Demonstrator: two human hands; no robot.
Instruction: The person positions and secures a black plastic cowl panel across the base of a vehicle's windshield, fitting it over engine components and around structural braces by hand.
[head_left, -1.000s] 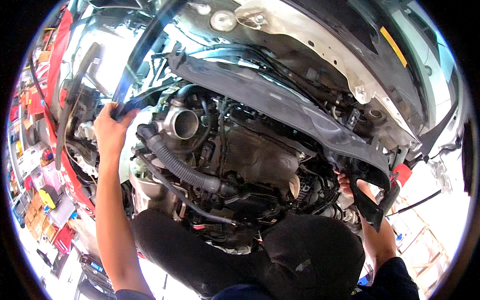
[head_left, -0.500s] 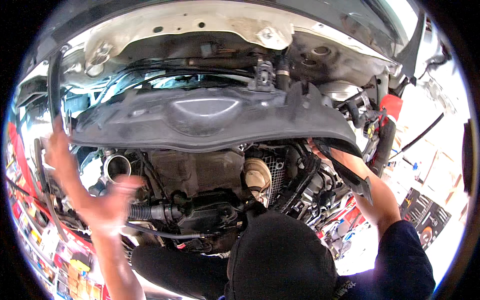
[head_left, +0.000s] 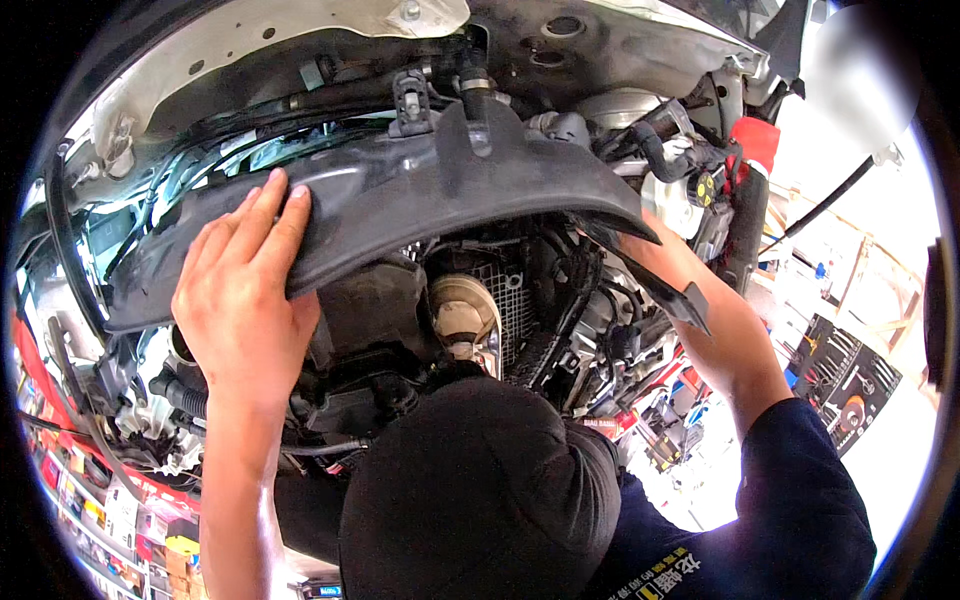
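Observation:
A long black plastic panel [head_left: 375, 190] stretches across the upper engine bay. My left hand [head_left: 240, 265] grips its left half, fingers over the face and thumb around the lower edge. My right hand [head_left: 630, 235] is behind the panel’s right end, beside a hanging black flap [head_left: 680, 300]; its fingers are hidden. Below the panel are a round tan component [head_left: 460, 305], a mesh piece [head_left: 510, 325], dark engine covers and a ribbed hose [head_left: 185, 390].
Pale metal bodywork [head_left: 250, 40] arches overhead. A red object [head_left: 752, 140] sits at the right of the bay. A tool tray [head_left: 850, 385] lies low at the right; shelves with assorted items [head_left: 90, 510] stand at the left. A dark rounded shape [head_left: 470, 480] fills the lower middle.
My left hand has left the long strip at the left and taken the panel. The view has swung, and the panel now lies more level across it. My right arm stays at its right end.

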